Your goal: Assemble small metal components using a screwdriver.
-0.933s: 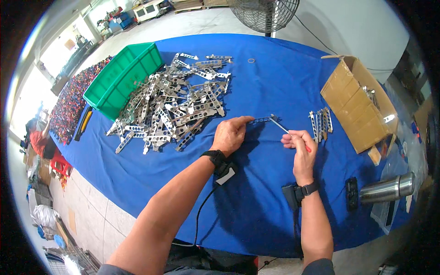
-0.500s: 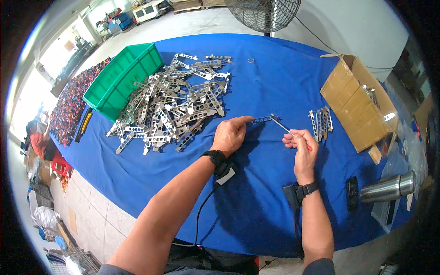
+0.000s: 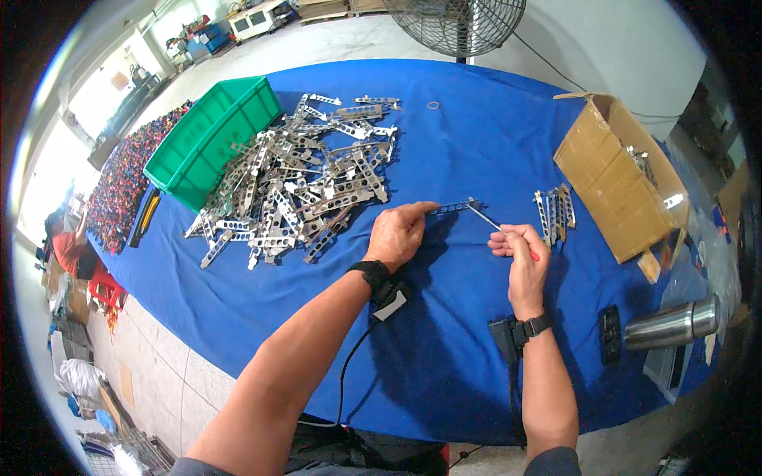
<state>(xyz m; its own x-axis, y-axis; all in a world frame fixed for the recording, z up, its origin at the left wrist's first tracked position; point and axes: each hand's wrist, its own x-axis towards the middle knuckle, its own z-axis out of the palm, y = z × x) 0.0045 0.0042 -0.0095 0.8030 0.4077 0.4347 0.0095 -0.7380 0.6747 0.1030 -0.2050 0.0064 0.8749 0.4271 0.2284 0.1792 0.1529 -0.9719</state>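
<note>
My left hand [image 3: 399,232] pinches the near-left end of a perforated metal strip [image 3: 455,207] against the blue cloth. In my right hand [image 3: 525,258] is a thin tool with a metal shaft [image 3: 488,219] and a red handle end, like a small screwdriver or file; its exact kind cannot be made out. The shaft's tip meets the strip's right end. Right of that hand, several similar strips [image 3: 554,214] lie side by side. A large loose pile of metal strips [image 3: 290,190] spreads to the left of my left hand.
A green plastic crate [image 3: 218,135] tilts beside the pile. An open cardboard box [image 3: 607,182] with metal parts stands at the right. Near it are a steel bottle [image 3: 671,325] and a black object [image 3: 609,335]. Cables trail from both wrist straps; a fan [image 3: 460,24] stands behind.
Hardly anything differs: both hands, the strip and the tool keep almost the same places. The whole view has shifted very slightly.
</note>
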